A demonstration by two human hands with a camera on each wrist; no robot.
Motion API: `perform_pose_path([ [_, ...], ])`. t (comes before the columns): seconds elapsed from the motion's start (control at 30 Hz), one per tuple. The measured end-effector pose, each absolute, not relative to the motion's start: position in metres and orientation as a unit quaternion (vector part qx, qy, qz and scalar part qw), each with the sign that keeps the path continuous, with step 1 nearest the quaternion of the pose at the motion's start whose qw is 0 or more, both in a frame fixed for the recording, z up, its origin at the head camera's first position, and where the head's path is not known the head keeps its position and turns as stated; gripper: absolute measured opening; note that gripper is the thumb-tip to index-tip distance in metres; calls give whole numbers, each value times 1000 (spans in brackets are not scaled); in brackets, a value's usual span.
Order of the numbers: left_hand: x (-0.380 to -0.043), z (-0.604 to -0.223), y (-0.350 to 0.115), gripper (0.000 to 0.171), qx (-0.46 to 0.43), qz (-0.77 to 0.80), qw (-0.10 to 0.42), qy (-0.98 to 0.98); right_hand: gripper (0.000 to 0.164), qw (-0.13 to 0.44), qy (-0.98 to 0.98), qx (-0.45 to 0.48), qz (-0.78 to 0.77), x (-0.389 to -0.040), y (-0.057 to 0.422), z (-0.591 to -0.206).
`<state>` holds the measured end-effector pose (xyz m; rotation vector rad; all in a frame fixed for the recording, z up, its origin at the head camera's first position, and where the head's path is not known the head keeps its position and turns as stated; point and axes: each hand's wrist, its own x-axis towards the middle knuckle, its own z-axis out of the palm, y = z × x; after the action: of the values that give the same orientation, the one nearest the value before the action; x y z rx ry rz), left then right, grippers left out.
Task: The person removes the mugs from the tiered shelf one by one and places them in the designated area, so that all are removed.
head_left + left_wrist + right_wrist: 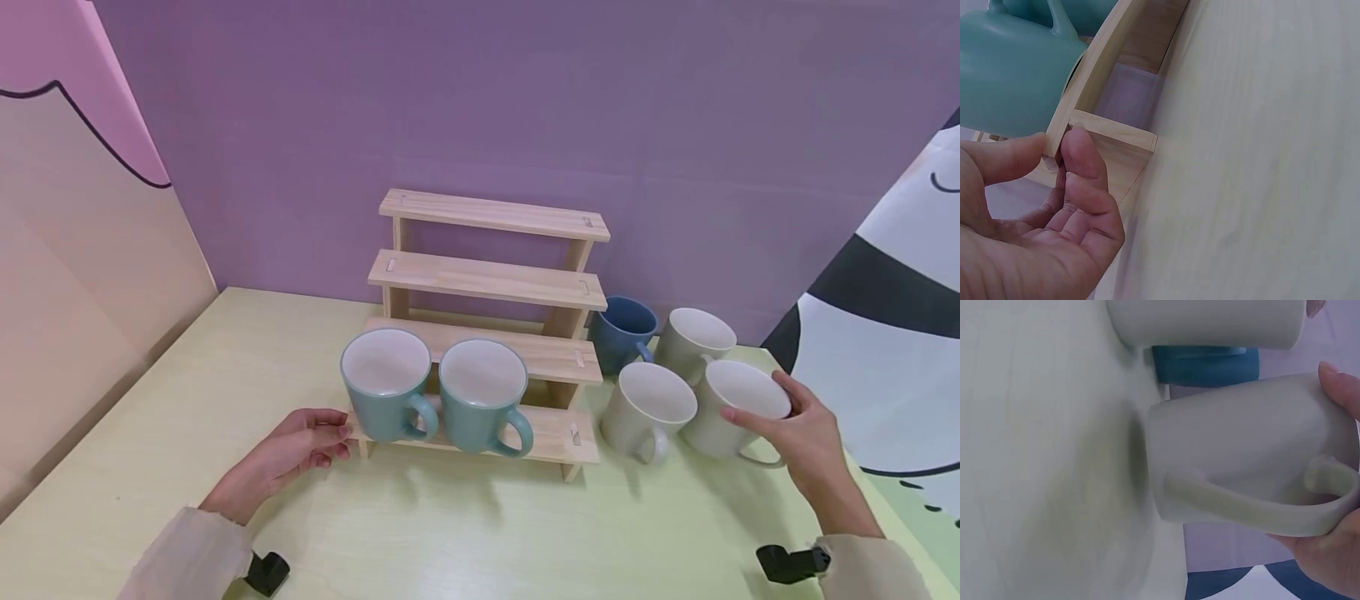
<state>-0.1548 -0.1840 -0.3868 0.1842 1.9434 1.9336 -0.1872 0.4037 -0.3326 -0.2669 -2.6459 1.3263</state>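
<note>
At the wooden stand's (487, 277) front left end, my left hand (300, 446) pinches its grained lowest board (557, 427); a careless pull could, I think, slide the two smooth, round teal mugs (476, 423) there. Right of the stand, my right hand (813, 437) grips a tapered grey mug (723, 421) near its rim; hurrying might knock the neighbouring grey mug (636, 415), perhaps chipping its ceramic.
</note>
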Motion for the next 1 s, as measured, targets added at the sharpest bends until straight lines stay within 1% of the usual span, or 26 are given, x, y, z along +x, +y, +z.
perform_pose_path([
  [0.2,-155,-388,-183,16,64,683,196,701,97,72,-895,-105,427,-186,406,-339],
  [0.67,-155,-387,-182,25,60,680,193,705,95,87,-896,-102,424,-184,406,-346],
  [1.0,-154,-385,-184,17,60,685,194,699,94,91,-893,-95,430,-181,404,-350],
])
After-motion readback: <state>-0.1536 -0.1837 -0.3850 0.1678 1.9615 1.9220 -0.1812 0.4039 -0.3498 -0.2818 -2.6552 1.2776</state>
